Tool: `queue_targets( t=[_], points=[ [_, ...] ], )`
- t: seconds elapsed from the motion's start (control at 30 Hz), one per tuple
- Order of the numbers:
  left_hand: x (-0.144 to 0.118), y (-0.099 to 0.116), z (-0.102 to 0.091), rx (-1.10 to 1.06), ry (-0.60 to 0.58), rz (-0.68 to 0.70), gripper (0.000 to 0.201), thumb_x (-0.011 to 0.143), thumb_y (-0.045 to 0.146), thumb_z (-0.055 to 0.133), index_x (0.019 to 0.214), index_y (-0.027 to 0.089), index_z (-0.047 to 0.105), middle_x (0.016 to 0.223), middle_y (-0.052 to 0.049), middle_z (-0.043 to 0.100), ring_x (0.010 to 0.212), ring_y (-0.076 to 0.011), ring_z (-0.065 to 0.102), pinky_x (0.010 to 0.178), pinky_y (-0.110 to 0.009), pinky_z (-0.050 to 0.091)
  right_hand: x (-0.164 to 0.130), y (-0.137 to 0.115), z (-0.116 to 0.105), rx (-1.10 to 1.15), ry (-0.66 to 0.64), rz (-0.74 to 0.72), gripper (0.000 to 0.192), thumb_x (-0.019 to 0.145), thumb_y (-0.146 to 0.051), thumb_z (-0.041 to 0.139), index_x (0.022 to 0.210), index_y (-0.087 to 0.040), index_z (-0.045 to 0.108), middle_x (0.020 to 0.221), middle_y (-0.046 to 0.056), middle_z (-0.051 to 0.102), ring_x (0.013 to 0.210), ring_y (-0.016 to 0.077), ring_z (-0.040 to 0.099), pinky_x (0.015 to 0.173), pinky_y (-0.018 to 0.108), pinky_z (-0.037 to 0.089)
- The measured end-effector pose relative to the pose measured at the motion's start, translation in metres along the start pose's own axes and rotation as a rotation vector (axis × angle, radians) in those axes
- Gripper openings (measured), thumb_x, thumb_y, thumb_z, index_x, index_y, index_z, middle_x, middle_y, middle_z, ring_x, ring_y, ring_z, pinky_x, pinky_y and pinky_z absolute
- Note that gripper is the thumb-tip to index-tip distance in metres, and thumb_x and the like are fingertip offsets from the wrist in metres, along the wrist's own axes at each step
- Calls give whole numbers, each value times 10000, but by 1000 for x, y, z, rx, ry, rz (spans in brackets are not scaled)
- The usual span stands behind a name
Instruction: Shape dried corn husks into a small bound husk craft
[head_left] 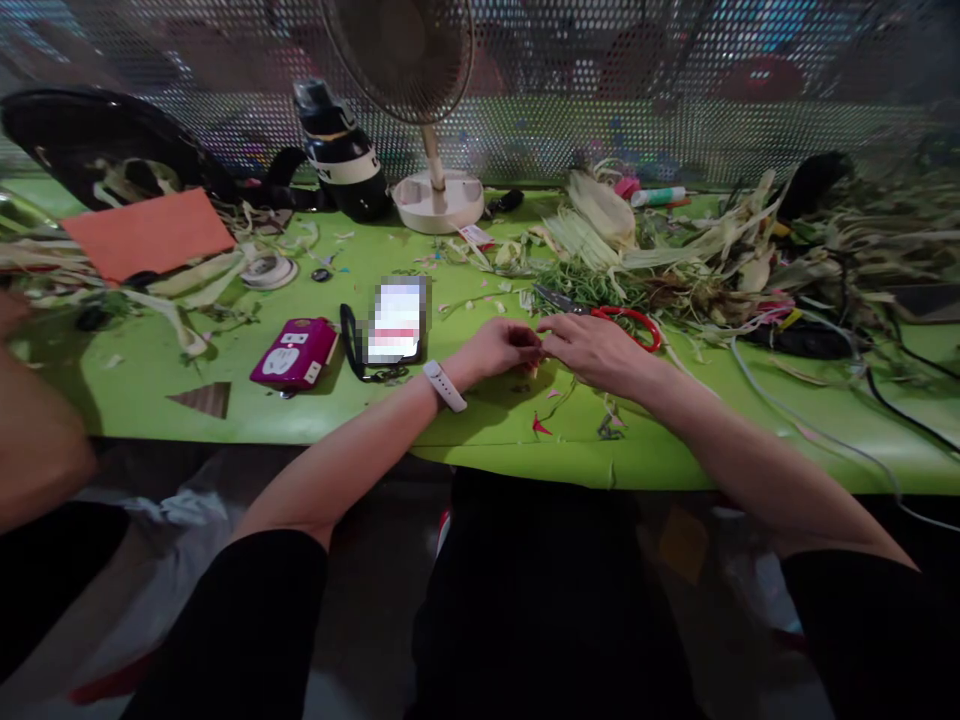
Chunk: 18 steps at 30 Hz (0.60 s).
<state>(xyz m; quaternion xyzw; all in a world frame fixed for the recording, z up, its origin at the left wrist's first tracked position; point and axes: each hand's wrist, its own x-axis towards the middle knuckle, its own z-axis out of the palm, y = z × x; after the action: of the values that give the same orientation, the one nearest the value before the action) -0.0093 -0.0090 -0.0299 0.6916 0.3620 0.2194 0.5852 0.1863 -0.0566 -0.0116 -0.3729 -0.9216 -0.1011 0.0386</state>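
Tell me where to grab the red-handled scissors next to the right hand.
Take the red-handled scissors by the red loops, coming from the right, just beyond the right hand. They lie flat on the green table, blades pointing left into the green strips, so the handle end is clear.

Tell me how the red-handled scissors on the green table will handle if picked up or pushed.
The red-handled scissors look rigid, metal blades with plastic loops, so probably stiff and fairly light. Lying flat on the green table, they would likely slide rather than roll or tip. Husk strips crowd beside them and might snag or drag along.
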Motion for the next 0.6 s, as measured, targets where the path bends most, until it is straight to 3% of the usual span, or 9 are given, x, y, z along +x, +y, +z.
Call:
queue_targets(
  t=[0.2,0.43,0.6],
  points=[
    [-5,2,-4,96,-32,26,102,743,245,708,720,147,726,662,-27,715,590,-102,591,614,-241,470,3,-5,-10,80,-67,131,238,977,-187,392,1016,-134,620,1069,149,619,828,204,566,638,312,411],
    [-4,2,-4,115,-34,29,145,725,259,738,763,120,744,689,-55,728,588,-109,590,605,-253,474,7,-3,-9,223,-39,207,237,982,-248,422,1014,-128,625,1049,143,596,868,202,557,609,279,372],
    [-5,3,-9,115,-106,52,246,776,370,722,783,125,742,732,-64,739,617,-109,599,636,-253,484,3,3,-7,287,7,160,217,974,-250,447,993,-139,632,1052,133,598,886,201,562,608,269,377]
  ],
)
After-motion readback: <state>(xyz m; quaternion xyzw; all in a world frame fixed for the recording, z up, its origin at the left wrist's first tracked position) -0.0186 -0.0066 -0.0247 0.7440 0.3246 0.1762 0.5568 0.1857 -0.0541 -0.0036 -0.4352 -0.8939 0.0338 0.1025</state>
